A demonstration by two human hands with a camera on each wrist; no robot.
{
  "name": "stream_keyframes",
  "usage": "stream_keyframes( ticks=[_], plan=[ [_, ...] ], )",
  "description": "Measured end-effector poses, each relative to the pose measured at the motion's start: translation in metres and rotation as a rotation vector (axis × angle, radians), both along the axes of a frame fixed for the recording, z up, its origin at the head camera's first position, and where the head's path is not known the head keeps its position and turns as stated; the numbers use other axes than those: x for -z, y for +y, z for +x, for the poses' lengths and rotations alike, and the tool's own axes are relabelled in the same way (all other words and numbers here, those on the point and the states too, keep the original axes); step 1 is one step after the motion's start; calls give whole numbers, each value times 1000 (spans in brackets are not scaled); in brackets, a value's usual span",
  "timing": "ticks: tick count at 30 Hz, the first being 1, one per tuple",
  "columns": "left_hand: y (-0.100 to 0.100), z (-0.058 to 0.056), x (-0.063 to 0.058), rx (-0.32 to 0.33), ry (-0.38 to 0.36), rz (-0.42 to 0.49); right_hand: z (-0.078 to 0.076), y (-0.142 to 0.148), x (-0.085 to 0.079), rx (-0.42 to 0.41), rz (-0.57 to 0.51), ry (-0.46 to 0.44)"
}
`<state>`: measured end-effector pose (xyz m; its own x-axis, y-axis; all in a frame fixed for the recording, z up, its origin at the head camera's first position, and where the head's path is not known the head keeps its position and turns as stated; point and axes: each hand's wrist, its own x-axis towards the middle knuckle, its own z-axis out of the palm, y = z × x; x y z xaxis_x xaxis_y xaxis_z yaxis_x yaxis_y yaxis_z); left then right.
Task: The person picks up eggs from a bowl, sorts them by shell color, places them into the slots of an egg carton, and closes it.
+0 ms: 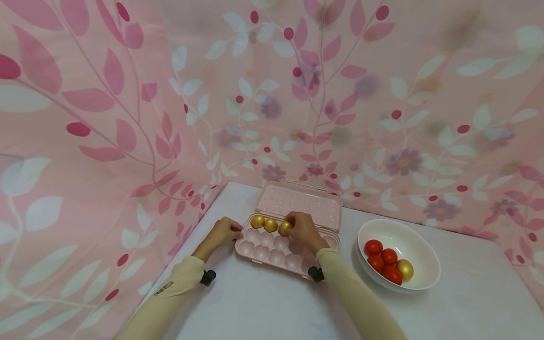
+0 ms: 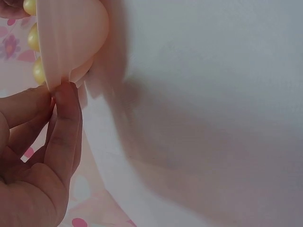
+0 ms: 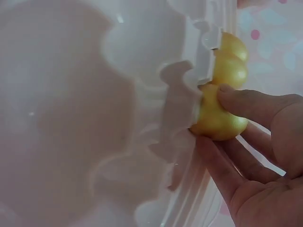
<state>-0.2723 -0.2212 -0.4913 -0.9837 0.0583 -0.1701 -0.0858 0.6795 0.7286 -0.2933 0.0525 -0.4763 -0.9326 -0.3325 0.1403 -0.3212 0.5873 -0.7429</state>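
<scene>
A pink plastic egg box (image 1: 272, 260) lies open on the table, its lid (image 1: 301, 204) folded back behind it. My left hand (image 1: 224, 232) pinches the box's left rim between thumb and fingers; the pinch shows close up in the left wrist view. With thumb and fingers, my right hand (image 1: 304, 231) holds a gold egg (image 3: 218, 117) at a cup in the back row. Two more gold eggs, one at the corner (image 1: 257, 221) and one beside it (image 1: 270, 225), sit in that row to the left. Part of the box's right side is hidden by my right hand and forearm.
To the right of the box stands a white bowl (image 1: 427, 257). Several red eggs (image 1: 389, 256) and one gold egg (image 1: 405, 269) lie in it. A white cloth (image 1: 263, 307) covers the table, and a pink floral curtain (image 1: 323, 94) hangs behind and at the left.
</scene>
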Motion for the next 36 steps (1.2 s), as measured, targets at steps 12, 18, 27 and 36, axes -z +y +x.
stream_keyframes(
  ticks=[12, 18, 27, 36],
  plan=[
    [-3, -1, 1, 8, 22, -5, 0, -2, 3, 8, 81, -28],
    [-3, 0, 3, 8, 19, 2, 5, 10, -1, 0, 67, 12],
    [-2, -1, 3, 19, 33, 12, 9, 58, -30, 20, 176, 147],
    [-3, -2, 3, 28, 47, 1, 25, 133, -49, 71, 249, 196]
  ],
)
